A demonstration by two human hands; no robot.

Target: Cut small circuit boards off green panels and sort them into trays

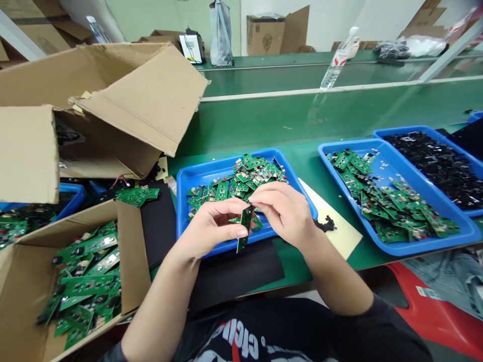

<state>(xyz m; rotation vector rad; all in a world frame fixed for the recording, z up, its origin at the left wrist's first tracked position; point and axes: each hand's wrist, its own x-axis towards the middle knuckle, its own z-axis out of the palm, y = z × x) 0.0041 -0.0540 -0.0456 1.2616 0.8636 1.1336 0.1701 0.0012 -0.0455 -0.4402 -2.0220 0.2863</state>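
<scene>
Presently, my left hand (215,221) pinches the circuit board (244,229) upright over the blue tray (196,176). My right hand (292,213) is pinched narrow at its top, grip contents unclear; uneven pressure could cause slipping.

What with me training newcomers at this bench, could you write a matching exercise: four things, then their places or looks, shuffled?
Column one:
1. Held circuit board
2. Pale yellow sheet
3. Small black parts
4. Bottle

Column two:
A. Piled in a blue tray at right
B. Has a red and white label
C. Upright in the left hand's grip
D. Lies between two other blue trays

Pairs: 1-C, 2-D, 3-A, 4-B
</scene>
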